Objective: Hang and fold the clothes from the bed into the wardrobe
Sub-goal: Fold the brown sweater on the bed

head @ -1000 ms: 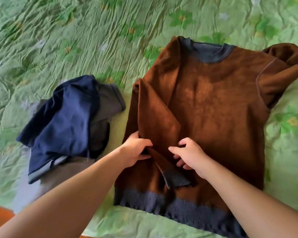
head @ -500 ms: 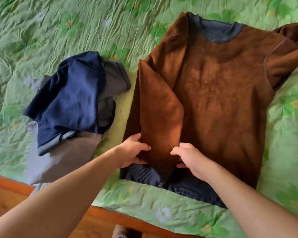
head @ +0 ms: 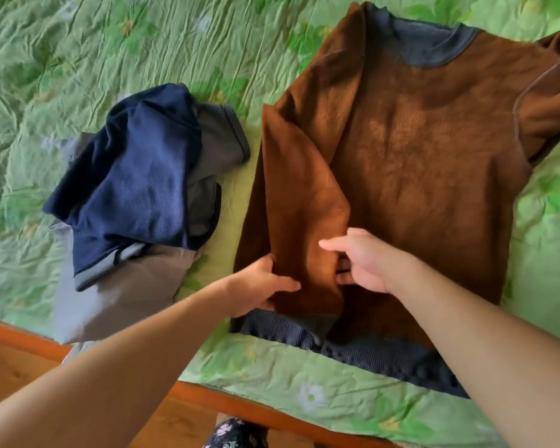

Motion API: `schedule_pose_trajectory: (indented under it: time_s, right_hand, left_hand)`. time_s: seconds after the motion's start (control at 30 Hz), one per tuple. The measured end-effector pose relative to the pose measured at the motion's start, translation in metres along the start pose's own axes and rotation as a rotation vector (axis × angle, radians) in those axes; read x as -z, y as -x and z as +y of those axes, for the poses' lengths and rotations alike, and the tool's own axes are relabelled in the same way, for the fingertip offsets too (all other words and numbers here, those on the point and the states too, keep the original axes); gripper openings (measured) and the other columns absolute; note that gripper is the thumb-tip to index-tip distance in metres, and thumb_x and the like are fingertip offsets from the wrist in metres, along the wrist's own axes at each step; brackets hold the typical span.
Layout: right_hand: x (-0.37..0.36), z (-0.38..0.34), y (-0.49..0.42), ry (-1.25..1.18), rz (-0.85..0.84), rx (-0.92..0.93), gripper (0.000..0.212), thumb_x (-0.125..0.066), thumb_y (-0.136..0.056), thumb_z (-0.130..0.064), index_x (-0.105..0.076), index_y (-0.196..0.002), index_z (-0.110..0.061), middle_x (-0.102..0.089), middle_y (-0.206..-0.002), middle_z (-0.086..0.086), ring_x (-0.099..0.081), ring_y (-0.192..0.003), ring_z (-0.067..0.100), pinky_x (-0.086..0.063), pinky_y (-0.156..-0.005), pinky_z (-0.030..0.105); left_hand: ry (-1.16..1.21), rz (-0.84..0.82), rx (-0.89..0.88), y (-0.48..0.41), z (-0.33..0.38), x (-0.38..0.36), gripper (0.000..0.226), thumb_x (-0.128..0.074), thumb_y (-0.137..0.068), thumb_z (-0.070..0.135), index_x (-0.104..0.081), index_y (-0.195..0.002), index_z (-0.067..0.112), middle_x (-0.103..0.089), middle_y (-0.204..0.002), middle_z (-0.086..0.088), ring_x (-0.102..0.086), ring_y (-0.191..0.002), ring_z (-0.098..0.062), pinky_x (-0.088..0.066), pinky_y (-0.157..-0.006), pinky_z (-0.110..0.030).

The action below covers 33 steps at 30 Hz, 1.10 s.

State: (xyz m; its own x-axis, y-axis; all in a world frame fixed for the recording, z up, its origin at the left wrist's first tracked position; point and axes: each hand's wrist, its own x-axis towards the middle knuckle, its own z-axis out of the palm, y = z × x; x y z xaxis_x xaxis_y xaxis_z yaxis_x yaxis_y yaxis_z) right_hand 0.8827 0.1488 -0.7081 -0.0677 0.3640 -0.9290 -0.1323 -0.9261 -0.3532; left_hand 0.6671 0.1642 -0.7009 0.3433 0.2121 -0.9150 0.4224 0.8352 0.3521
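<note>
Fingers of the left hand [head: 262, 286] curl round the near left edge of a folded sleeve [head: 301, 205], thumb lying on top of the cloth and the other fingers hidden beneath it. Just to the right of them, the right hand [head: 366, 263] holds the sleeve's opposite edge: one finger stretches flat over the top while the rest are tucked in under the fabric. The sleeve belongs to a brown sweater [head: 417, 150], which lies spread on the bed beyond and to the right of both sets of fingers, its grey collar [head: 430, 43] at the far end. The sleeve runs from the shoulder down across the sweater's front to the fingers. Its dark ribbed hem [head: 369, 350] lies just on the near side of the fingertips, close to the bed's edge. Well to the left of the left hand's fingers sits a rumpled navy garment [head: 136, 182] on top of a grey garment [head: 120, 292], apart from the sweater. All of it rests on a creased green floral bedspread [head: 78, 59]. Nearer than the fingers, a wooden bed frame [head: 13, 334] borders the bedspread.
</note>
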Motion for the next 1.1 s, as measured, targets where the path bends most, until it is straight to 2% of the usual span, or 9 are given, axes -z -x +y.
schedule_pose_trajectory:
  time_s: [0.1,0.27,0.47,0.53,0.67,0.77,0.87,0.97,1.1]
  right_hand:
    - [-0.002,0.026,0.001,0.103,0.001,-0.096,0.024,-0.058,-0.102,-0.025,-0.056,-0.125,-0.018,-0.071,-0.117,0.009,-0.069,-0.104,0.032,-0.058,-0.088,0.057]
    - [0.003,0.032,-0.003,0.138,0.111,-0.065,0.048,-0.048,-0.105,-0.04,-0.04,-0.15,-0.027,-0.056,-0.141,0.001,-0.059,-0.123,0.032,-0.055,-0.095,0.057]
    - [0.005,0.021,0.0,0.11,0.057,0.046,0.044,-0.061,-0.097,-0.039,-0.053,-0.14,-0.029,-0.064,-0.133,-0.003,-0.063,-0.118,0.027,-0.051,-0.1,0.055]
    - [0.005,0.003,-0.001,0.076,0.136,0.124,0.054,-0.063,-0.094,-0.044,-0.049,-0.144,-0.027,-0.062,-0.136,-0.004,-0.061,-0.12,0.025,-0.051,-0.102,0.052]
    - [0.014,-0.058,-0.015,-0.005,0.272,0.289,0.047,-0.062,-0.097,-0.039,-0.052,-0.141,-0.023,-0.063,-0.131,0.0,-0.063,-0.116,0.022,-0.052,-0.102,0.046]
    - [0.02,-0.113,-0.037,-0.145,0.238,0.335,0.041,-0.062,-0.099,-0.029,-0.052,-0.136,-0.016,-0.064,-0.131,0.009,-0.066,-0.114,0.024,-0.053,-0.102,0.045]
    - [0.025,-0.161,-0.06,-0.237,0.206,0.329,0.04,-0.067,-0.095,-0.03,-0.057,-0.131,-0.016,-0.068,-0.127,0.006,-0.067,-0.113,0.024,-0.056,-0.096,0.045]
    - [0.031,-0.202,-0.08,-0.305,0.24,0.314,0.039,-0.077,-0.084,-0.03,-0.064,-0.12,-0.022,-0.077,-0.103,0.002,-0.073,-0.099,0.024,-0.058,-0.079,0.041]
    - [0.044,-0.258,-0.108,-0.135,0.406,0.426,0.032,-0.071,-0.085,-0.022,-0.069,-0.117,-0.021,-0.071,-0.116,0.011,-0.069,-0.103,0.032,-0.056,-0.094,0.051]
  left_hand:
    - [-0.087,-0.003,0.085,0.0,-0.02,-0.001,0.056,-0.07,-0.093,0.011,-0.046,-0.139,0.031,-0.063,-0.131,0.0,-0.066,-0.114,-0.026,-0.061,-0.08,-0.051]
    - [-0.349,0.085,0.009,-0.007,-0.016,0.0,0.034,-0.06,-0.1,0.028,-0.048,-0.132,0.032,-0.07,-0.105,0.0,-0.075,-0.072,-0.015,-0.059,-0.056,-0.029]
    - [-0.481,0.306,-0.228,-0.016,-0.003,0.01,0.018,-0.067,-0.092,0.041,-0.059,-0.105,0.033,-0.07,-0.087,0.013,-0.067,-0.07,-0.004,-0.061,-0.073,-0.034]
    - [-0.43,0.484,-0.308,-0.02,0.016,0.017,0.022,-0.065,-0.088,0.051,-0.056,-0.096,0.033,-0.069,-0.081,0.012,-0.064,-0.063,0.001,-0.053,-0.063,-0.019]
    - [-0.274,0.679,-0.433,-0.035,0.079,0.029,0.043,-0.062,-0.089,0.054,-0.049,-0.124,0.034,-0.06,-0.098,0.017,-0.063,-0.073,0.004,-0.041,-0.049,-0.008]
    - [-0.138,0.666,-0.496,-0.053,0.131,0.037,0.036,-0.065,-0.089,0.048,-0.05,-0.117,0.032,-0.062,-0.099,0.016,-0.064,-0.077,0.005,-0.047,-0.054,-0.009]
    - [0.021,0.645,-0.507,-0.071,0.175,0.048,0.03,-0.069,-0.089,0.04,-0.061,-0.109,0.019,-0.07,-0.099,0.004,-0.07,-0.088,-0.012,-0.058,-0.071,-0.027]
    - [0.296,0.474,-0.439,-0.083,0.205,0.056,0.021,-0.07,-0.093,0.028,-0.071,-0.098,0.008,-0.074,-0.092,-0.01,-0.072,-0.082,-0.026,-0.059,-0.073,-0.038]
    - [0.449,0.19,-0.21,-0.092,0.22,0.062,0.03,-0.061,-0.098,0.034,-0.074,-0.108,0.008,-0.076,-0.101,-0.014,-0.075,-0.083,-0.026,-0.062,-0.073,-0.043]
